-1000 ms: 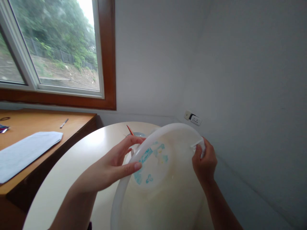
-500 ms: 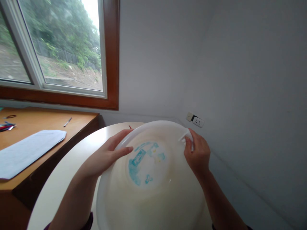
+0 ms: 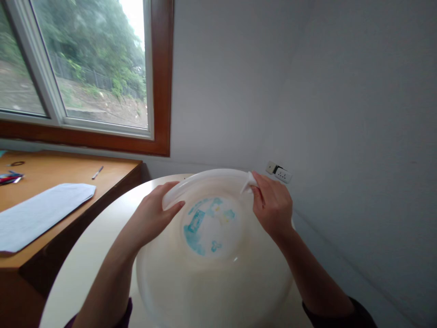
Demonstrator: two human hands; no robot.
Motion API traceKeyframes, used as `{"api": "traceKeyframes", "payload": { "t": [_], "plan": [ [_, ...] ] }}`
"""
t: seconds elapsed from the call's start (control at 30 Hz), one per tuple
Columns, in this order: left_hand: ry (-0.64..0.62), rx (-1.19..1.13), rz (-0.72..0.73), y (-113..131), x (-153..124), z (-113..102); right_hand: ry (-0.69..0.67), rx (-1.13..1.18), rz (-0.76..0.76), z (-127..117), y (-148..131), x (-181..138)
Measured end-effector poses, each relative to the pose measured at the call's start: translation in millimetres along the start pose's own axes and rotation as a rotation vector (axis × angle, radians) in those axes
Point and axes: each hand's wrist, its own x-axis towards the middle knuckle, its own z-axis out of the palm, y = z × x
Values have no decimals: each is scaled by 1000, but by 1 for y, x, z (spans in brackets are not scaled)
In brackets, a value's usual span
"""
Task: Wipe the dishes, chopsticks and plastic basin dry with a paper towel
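A large white plastic basin [image 3: 211, 269] with a blue and yellow print on its bottom rests over a round cream table [image 3: 102, 246], its opening facing me. My left hand [image 3: 155, 216] grips the basin's far left rim, fingers behind it and thumb inside. At the far right rim my right hand [image 3: 271, 205] is closed on a small white cloth or tissue [image 3: 248, 181] and presses it against the rim.
A wooden desk [image 3: 58, 175] stands at the left under a window, with a white paper sheet [image 3: 41, 212], a pen [image 3: 97, 172] and small items on it. A wall socket [image 3: 279, 172] sits low on the grey wall behind the basin.
The basin has tipped down toward level and shifted left. Both hands slid along the rim, the right hand with the cloth moving left and up toward the far edge.
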Motion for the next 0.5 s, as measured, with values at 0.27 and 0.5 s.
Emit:
{"api": "traceKeyframes", "payload": {
  "t": [0.27,0.5],
  "plan": [
    [127,118,-58,1,-2,-5,-25,50,-104,-2,-22,26],
    [143,137,-63,1,-5,-13,-13,116,-205,-1,-37,42]
  ]
}}
